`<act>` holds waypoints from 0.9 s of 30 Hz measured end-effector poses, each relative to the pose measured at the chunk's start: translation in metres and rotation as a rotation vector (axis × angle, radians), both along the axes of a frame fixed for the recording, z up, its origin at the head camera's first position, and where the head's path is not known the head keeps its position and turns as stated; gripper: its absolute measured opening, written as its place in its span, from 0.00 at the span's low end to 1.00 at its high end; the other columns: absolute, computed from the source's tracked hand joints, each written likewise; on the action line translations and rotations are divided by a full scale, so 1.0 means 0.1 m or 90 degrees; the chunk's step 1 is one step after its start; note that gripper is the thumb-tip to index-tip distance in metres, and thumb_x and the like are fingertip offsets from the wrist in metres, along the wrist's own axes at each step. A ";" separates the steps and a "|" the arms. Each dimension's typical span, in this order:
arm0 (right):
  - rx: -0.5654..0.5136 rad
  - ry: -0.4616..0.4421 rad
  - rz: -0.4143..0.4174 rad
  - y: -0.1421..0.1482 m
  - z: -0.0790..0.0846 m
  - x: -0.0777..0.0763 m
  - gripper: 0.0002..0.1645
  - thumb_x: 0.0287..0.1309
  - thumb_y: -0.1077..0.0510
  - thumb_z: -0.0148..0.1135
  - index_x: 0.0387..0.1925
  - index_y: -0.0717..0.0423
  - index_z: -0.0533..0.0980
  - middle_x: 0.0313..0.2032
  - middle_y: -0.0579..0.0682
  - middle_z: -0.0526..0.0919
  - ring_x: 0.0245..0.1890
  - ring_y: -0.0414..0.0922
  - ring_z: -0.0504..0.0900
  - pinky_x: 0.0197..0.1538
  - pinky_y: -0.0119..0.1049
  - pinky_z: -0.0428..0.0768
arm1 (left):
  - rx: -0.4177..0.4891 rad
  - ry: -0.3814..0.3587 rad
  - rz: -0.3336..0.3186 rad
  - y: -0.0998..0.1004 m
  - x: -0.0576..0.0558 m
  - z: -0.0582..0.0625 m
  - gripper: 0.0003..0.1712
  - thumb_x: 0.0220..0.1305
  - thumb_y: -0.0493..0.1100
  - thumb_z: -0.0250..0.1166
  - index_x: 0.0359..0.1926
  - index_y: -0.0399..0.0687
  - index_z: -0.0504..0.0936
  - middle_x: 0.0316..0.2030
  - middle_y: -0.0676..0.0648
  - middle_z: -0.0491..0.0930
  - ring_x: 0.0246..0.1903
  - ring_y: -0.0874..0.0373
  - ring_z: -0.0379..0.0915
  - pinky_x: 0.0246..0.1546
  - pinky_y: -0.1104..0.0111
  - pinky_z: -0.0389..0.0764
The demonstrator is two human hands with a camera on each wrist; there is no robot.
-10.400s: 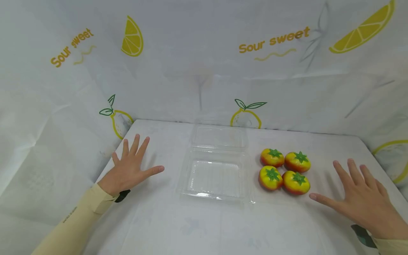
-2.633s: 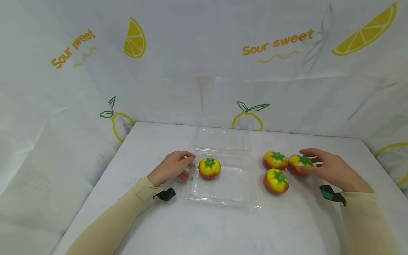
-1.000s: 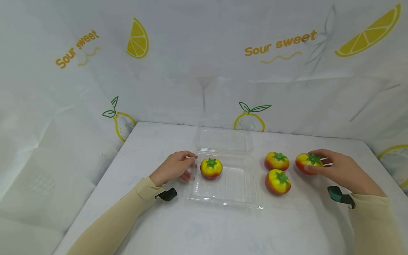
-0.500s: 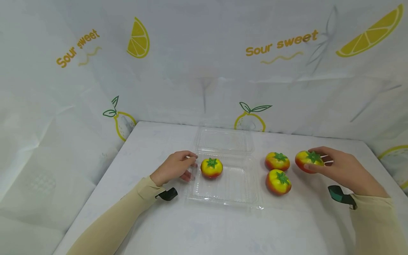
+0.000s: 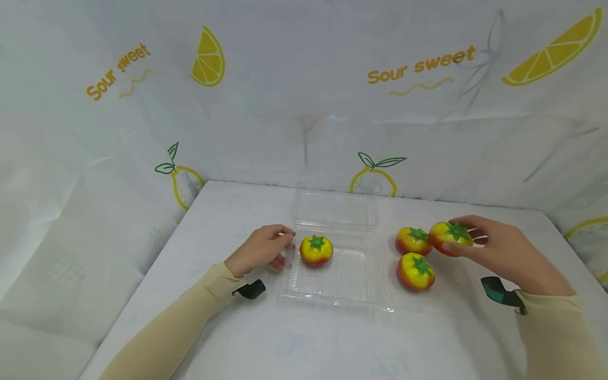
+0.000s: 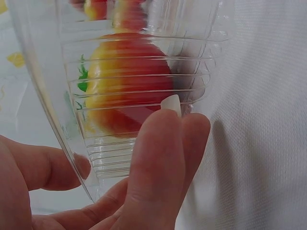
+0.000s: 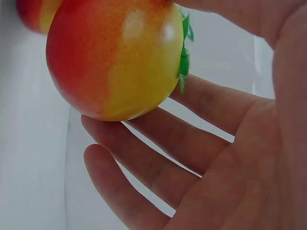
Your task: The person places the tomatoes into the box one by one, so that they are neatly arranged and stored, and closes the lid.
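Observation:
My left hand (image 5: 261, 248) grips the left edge of a clear plastic clamshell box (image 5: 339, 274), which lies with its lid folded back. In the left wrist view the thumb is at the rim and the fingers (image 6: 156, 163) press the ribbed outer wall. Inside the box, on the left, sits a yellow-and-red toy tomato (image 5: 316, 251) with a green star-shaped top. My right hand (image 5: 499, 248) holds another toy tomato (image 5: 448, 237) between thumb and fingers, raised above the table. Nearby on the table are a rear tomato (image 5: 412, 241) and a front tomato (image 5: 415, 273).
The box's lid (image 5: 334, 210) reaches toward the back of the white-covered table (image 5: 351, 343). Behind and to the left hangs a white cloth (image 5: 285, 95) with lemon prints, close along the table's rear edge.
Both hands were spread and apart earlier, with all tomatoes right of the box. One tomato is now inside it. Lately my right hand drew another rightward, lifted it and brought it slightly left.

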State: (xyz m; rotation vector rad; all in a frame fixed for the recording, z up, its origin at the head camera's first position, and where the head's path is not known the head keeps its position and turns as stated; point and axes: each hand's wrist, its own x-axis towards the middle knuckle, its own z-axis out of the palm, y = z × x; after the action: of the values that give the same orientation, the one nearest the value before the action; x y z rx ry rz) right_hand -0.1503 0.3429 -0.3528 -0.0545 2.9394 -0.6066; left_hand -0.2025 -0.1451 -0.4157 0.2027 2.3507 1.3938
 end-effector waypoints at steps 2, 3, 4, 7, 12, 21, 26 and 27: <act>-0.003 0.005 0.003 -0.09 0.02 0.01 0.49 0.65 0.25 0.67 0.72 0.53 0.73 0.63 0.70 0.81 0.60 0.70 0.81 0.53 0.68 0.84 | 0.002 -0.001 0.001 0.00 0.00 0.00 0.21 0.82 0.52 0.58 0.65 0.48 0.83 0.49 0.43 0.89 0.27 0.52 0.88 0.35 0.62 0.93; -0.001 0.005 0.006 -0.13 0.03 0.01 0.50 0.65 0.24 0.67 0.73 0.54 0.73 0.63 0.70 0.81 0.60 0.70 0.81 0.54 0.68 0.84 | 0.002 -0.002 0.001 0.00 0.00 0.00 0.21 0.82 0.52 0.58 0.65 0.48 0.83 0.49 0.43 0.89 0.27 0.52 0.88 0.35 0.62 0.93; 0.000 0.010 0.009 -0.18 0.03 0.02 0.49 0.65 0.25 0.68 0.72 0.53 0.73 0.62 0.70 0.81 0.60 0.69 0.82 0.54 0.68 0.84 | 0.003 -0.002 0.000 0.00 0.00 0.00 0.21 0.82 0.52 0.58 0.65 0.48 0.83 0.49 0.43 0.89 0.27 0.52 0.88 0.35 0.62 0.93; -0.006 0.024 0.027 -0.31 0.06 0.03 0.48 0.64 0.26 0.69 0.72 0.53 0.74 0.62 0.68 0.82 0.59 0.69 0.82 0.54 0.68 0.85 | 0.003 -0.001 -0.004 -0.01 0.00 0.00 0.21 0.82 0.52 0.58 0.65 0.48 0.83 0.49 0.43 0.89 0.27 0.52 0.88 0.35 0.62 0.93; -0.025 0.059 0.065 -0.61 0.15 0.06 0.44 0.64 0.27 0.71 0.70 0.49 0.76 0.60 0.61 0.85 0.57 0.63 0.84 0.55 0.65 0.86 | 0.005 0.004 -0.003 -0.03 -0.01 0.01 0.22 0.82 0.52 0.58 0.65 0.46 0.83 0.48 0.43 0.89 0.27 0.51 0.89 0.35 0.61 0.93; -0.082 0.080 0.147 -1.22 0.28 0.04 0.39 0.64 0.29 0.72 0.65 0.47 0.79 0.56 0.50 0.87 0.57 0.53 0.84 0.60 0.59 0.86 | -0.003 0.006 -0.003 -0.04 -0.02 0.02 0.22 0.82 0.52 0.57 0.65 0.46 0.83 0.49 0.43 0.89 0.27 0.52 0.88 0.34 0.62 0.93; -0.097 0.076 0.180 -1.52 0.27 0.04 0.37 0.63 0.30 0.74 0.65 0.46 0.79 0.55 0.45 0.87 0.55 0.49 0.82 0.58 0.52 0.86 | 0.000 0.003 -0.005 -0.04 -0.02 0.01 0.22 0.82 0.52 0.57 0.66 0.47 0.83 0.49 0.42 0.89 0.27 0.52 0.89 0.34 0.62 0.93; -0.101 0.078 0.188 -1.59 0.26 0.04 0.36 0.63 0.31 0.74 0.64 0.45 0.80 0.55 0.44 0.87 0.55 0.48 0.82 0.57 0.50 0.85 | 0.000 0.004 -0.004 -0.03 -0.02 0.01 0.22 0.82 0.52 0.57 0.66 0.47 0.83 0.49 0.42 0.89 0.27 0.51 0.89 0.34 0.61 0.93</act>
State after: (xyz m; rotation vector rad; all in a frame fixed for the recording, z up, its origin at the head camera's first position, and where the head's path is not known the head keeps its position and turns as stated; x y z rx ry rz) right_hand -0.1459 0.1842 -0.3263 -0.5487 2.9064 -0.8109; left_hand -0.2041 -0.1486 -0.4147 0.2152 2.3522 1.3925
